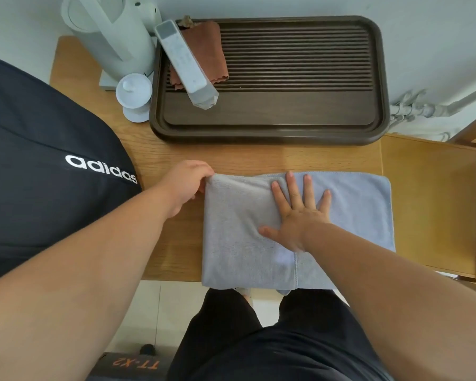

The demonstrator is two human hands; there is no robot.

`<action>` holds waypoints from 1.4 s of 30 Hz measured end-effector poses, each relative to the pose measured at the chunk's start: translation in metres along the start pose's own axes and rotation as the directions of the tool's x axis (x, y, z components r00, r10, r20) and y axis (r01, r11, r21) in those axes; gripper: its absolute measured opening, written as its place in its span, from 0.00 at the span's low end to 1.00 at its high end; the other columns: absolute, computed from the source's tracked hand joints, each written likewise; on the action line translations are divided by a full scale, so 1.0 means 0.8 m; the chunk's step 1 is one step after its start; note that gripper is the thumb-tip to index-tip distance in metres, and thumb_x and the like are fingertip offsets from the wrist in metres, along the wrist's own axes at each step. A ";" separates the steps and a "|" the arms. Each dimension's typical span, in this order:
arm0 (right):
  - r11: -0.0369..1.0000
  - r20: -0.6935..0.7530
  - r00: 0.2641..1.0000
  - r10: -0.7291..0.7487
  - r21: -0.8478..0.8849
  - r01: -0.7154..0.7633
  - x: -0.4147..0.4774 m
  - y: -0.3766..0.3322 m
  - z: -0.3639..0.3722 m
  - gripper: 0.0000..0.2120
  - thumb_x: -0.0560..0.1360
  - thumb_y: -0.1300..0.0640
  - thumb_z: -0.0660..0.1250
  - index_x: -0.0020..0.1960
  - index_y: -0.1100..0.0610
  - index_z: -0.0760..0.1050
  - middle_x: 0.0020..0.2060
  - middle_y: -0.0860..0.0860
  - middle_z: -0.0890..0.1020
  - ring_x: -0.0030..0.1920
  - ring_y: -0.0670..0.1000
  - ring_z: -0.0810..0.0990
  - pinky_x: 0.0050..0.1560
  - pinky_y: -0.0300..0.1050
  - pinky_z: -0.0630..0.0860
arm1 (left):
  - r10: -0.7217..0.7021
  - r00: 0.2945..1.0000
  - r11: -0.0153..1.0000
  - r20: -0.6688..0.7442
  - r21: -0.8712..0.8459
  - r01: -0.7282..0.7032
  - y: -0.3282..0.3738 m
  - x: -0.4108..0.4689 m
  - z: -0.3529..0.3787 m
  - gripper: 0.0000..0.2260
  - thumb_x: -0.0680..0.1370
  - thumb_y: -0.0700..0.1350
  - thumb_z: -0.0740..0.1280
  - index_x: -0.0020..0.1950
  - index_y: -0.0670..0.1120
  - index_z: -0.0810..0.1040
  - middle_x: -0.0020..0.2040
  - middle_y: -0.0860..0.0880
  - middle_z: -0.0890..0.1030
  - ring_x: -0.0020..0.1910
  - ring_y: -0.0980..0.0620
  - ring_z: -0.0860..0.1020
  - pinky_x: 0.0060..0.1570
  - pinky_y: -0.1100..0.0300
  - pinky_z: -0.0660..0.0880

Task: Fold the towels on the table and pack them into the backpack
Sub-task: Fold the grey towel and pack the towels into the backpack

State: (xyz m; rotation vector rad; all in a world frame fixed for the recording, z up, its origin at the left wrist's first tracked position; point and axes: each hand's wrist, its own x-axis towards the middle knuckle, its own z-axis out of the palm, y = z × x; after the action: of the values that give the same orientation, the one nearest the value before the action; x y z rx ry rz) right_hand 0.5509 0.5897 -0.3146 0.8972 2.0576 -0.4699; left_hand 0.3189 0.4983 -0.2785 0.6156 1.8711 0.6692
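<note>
Towel [341, 215] on table [160, 232] front edge, backpack [39, 160] to its left, tray [270, 127] behind w/ remote [184, 61] in it.

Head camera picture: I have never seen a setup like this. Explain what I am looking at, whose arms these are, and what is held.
There is no machine here. A person wears one wide-angle camera on the head, so you look down along their own two arms at a wooden table. The left hand pinches the far left corner of a pale grey-blue towel; the right hand lies flat on it, fingers spread, pressing it down. The towel's left part is folded over the rest. A black backpack sits at the left. Behind the towel is a dark tray holding a white remote and a brown cloth, with a white kettle and a lidded cup beside it.
</note>
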 end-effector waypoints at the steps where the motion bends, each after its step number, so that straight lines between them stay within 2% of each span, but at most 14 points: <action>1: 1.000 0.003 1.000 0.002 0.004 -0.002 0.000 0.000 0.000 0.49 0.71 0.21 0.46 0.71 0.42 0.17 0.70 0.48 0.17 0.71 0.61 0.18 0.71 0.75 0.34 | 0.000 1.000 0.998 -0.004 0.059 0.000 -0.001 0.004 0.002 0.13 0.84 0.47 0.58 0.46 0.44 0.78 0.43 0.46 0.77 0.44 0.49 0.74 0.46 0.52 0.70; 4: 1.000 0.007 1.000 0.010 0.006 -0.010 0.001 -0.001 0.002 0.48 0.72 0.21 0.46 0.70 0.42 0.16 0.68 0.48 0.16 0.70 0.61 0.17 0.71 0.75 0.33 | 0.076 0.986 0.929 -0.149 0.370 -0.016 -0.012 0.018 0.019 0.12 0.84 0.50 0.58 0.47 0.46 0.75 0.42 0.46 0.77 0.42 0.47 0.75 0.42 0.51 0.72; 8: 1.000 -0.023 1.000 -0.004 0.022 0.004 0.002 0.001 0.006 0.48 0.72 0.21 0.46 0.71 0.42 0.17 0.69 0.48 0.16 0.70 0.61 0.17 0.71 0.74 0.32 | 0.358 0.839 0.782 -0.410 0.622 -0.030 -0.022 0.001 0.047 0.04 0.80 0.48 0.65 0.51 0.50 0.71 0.49 0.51 0.72 0.45 0.50 0.73 0.44 0.54 0.74; 11: 0.999 -0.074 0.997 -0.018 0.032 0.021 0.001 0.002 0.012 0.47 0.72 0.21 0.45 0.72 0.42 0.18 0.70 0.48 0.16 0.70 0.61 0.17 0.71 0.74 0.32 | 0.564 0.772 0.618 -0.294 0.770 -0.158 -0.045 -0.030 0.083 0.14 0.76 0.50 0.68 0.59 0.47 0.74 0.57 0.46 0.74 0.54 0.43 0.73 0.52 0.48 0.71; 13: 0.999 -0.114 0.993 -0.020 0.029 0.023 0.003 0.002 0.015 0.47 0.71 0.21 0.44 0.73 0.42 0.19 0.71 0.48 0.18 0.71 0.61 0.18 0.71 0.74 0.32 | 0.506 0.846 0.574 -0.167 0.798 -0.186 -0.065 -0.051 0.116 0.28 0.75 0.59 0.65 0.71 0.46 0.70 0.72 0.42 0.69 0.69 0.39 0.68 0.66 0.43 0.68; 14: 0.999 -0.136 0.990 -0.022 0.025 0.026 0.005 0.002 0.015 0.47 0.71 0.21 0.43 0.73 0.42 0.19 0.72 0.48 0.19 0.72 0.61 0.19 0.71 0.74 0.32 | 0.412 0.905 0.560 -0.101 0.812 -0.165 -0.074 -0.058 0.129 0.36 0.76 0.64 0.60 0.79 0.46 0.62 0.79 0.41 0.59 0.77 0.38 0.58 0.73 0.41 0.60; 17: 0.998 -0.208 0.976 -0.062 0.019 0.067 0.017 -0.001 0.007 0.47 0.71 0.21 0.43 0.75 0.43 0.21 0.75 0.49 0.23 0.74 0.62 0.22 0.72 0.74 0.34 | 0.197 0.979 0.555 -0.046 0.829 -0.073 -0.098 -0.058 0.145 0.45 0.76 0.73 0.47 0.80 0.48 0.33 0.79 0.46 0.27 0.78 0.44 0.29 0.78 0.40 0.39; 25: 0.992 -0.372 0.920 -0.127 -0.044 0.119 0.025 0.011 -0.010 0.47 0.72 0.22 0.48 0.79 0.42 0.30 0.78 0.51 0.28 0.78 0.60 0.29 0.74 0.73 0.39 | 0.111 0.987 0.479 -0.117 0.876 0.050 -0.082 -0.015 0.080 0.54 0.68 0.81 0.46 0.78 0.49 0.26 0.76 0.45 0.23 0.77 0.44 0.27 0.77 0.38 0.38; 30: 0.995 -0.298 0.950 -0.097 -0.001 0.101 0.028 0.013 -0.007 0.49 0.70 0.21 0.50 0.77 0.40 0.27 0.77 0.49 0.26 0.77 0.60 0.26 0.72 0.76 0.38 | 0.088 0.989 0.495 -0.123 0.867 0.064 -0.071 -0.008 0.063 0.62 0.60 0.85 0.53 0.79 0.51 0.28 0.78 0.43 0.26 0.78 0.42 0.29 0.76 0.36 0.38; 34: 0.995 -0.289 0.952 -0.098 -0.034 0.092 0.027 0.015 -0.012 0.49 0.70 0.20 0.50 0.77 0.39 0.27 0.77 0.48 0.27 0.77 0.60 0.28 0.72 0.76 0.40 | 0.080 0.986 0.502 -0.144 0.861 0.085 -0.063 -0.010 0.064 0.61 0.62 0.83 0.57 0.80 0.52 0.31 0.80 0.44 0.30 0.79 0.42 0.33 0.76 0.37 0.37; 36: 0.995 -0.315 0.944 -0.098 -0.041 0.090 0.023 0.015 -0.014 0.47 0.71 0.21 0.50 0.78 0.39 0.29 0.79 0.48 0.30 0.79 0.60 0.31 0.73 0.74 0.42 | 0.176 0.967 0.504 -0.183 0.861 0.071 -0.059 -0.020 0.073 0.55 0.66 0.79 0.61 0.81 0.53 0.40 0.82 0.43 0.40 0.81 0.40 0.41 0.76 0.39 0.42; 38: 0.997 -0.380 0.922 -0.075 -0.011 0.077 0.019 0.015 -0.015 0.44 0.74 0.24 0.50 0.80 0.41 0.35 0.80 0.49 0.36 0.80 0.59 0.35 0.75 0.72 0.43 | 0.319 0.921 0.537 -0.223 0.844 0.018 -0.054 -0.039 0.090 0.42 0.71 0.69 0.68 0.79 0.52 0.57 0.78 0.42 0.59 0.76 0.40 0.59 0.74 0.44 0.57; 40: 0.997 -0.458 0.886 -0.069 -0.011 0.072 0.014 0.018 -0.015 0.40 0.76 0.26 0.50 0.81 0.43 0.42 0.81 0.52 0.41 0.80 0.59 0.39 0.76 0.69 0.44 | 0.433 0.861 0.604 -0.265 0.794 -0.059 -0.052 -0.059 0.115 0.28 0.72 0.60 0.72 0.67 0.48 0.71 0.64 0.44 0.74 0.62 0.41 0.72 0.60 0.46 0.70; 42: 0.992 -0.481 0.868 -0.127 -0.047 0.119 0.009 0.027 -0.014 0.37 0.78 0.29 0.50 0.81 0.43 0.47 0.81 0.53 0.44 0.81 0.59 0.42 0.77 0.66 0.45 | 0.449 0.839 0.679 -0.308 0.728 -0.096 -0.053 -0.075 0.141 0.19 0.72 0.56 0.73 0.56 0.47 0.75 0.52 0.47 0.77 0.51 0.43 0.74 0.49 0.48 0.72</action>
State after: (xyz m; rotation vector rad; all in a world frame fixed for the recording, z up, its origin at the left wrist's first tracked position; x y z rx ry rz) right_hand 0.5578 0.6142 -0.3144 0.9466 2.5839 -0.3133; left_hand 0.4402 0.4464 -0.3067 1.3579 2.5349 0.2828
